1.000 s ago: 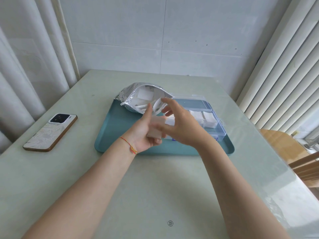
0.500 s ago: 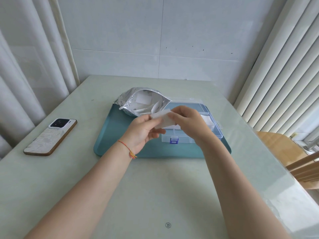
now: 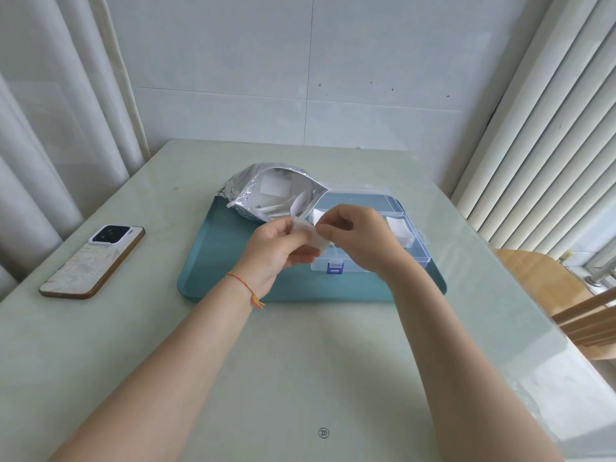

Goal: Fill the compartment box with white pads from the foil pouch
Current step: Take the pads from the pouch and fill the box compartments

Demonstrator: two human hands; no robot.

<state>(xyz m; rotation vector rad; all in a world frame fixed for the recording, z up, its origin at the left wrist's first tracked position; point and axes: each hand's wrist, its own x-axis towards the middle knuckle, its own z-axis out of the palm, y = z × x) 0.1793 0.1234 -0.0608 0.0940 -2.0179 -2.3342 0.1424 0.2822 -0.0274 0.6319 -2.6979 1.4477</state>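
Both hands are up over the teal tray (image 3: 213,261), working one white pad (image 3: 308,232) between them. The left hand (image 3: 273,251) has thumb and fingers closed on the pad's left edge, and the right hand (image 3: 363,238) pinches its right side with thumb and forefinger, the other fingers curled in. The pad hangs in the air just above the front left part of the clear compartment box (image 3: 413,243), not yet inside it.

The box sits open on the tray with its blue latch (image 3: 335,265) facing the person. One compartment on the right already shows white pads (image 3: 400,230), and another white piece peeks out behind the hands; how full the hidden cells are, I cannot tell. The foil pouch (image 3: 253,185) lies at the tray's far left corner, mouth gaping toward the box, with more pads visible inside.

So this reads as the mid-fill step: a pad pulled out, being straightened or perhaps separated before it goes in. Next it needs one hand to let go while the other lowers the pad flat into an open cell, square to the dividers so it does not buckle. Then back to the pouch for more. A phone (image 3: 91,261) rests on the table (image 3: 300,378), well to the left.
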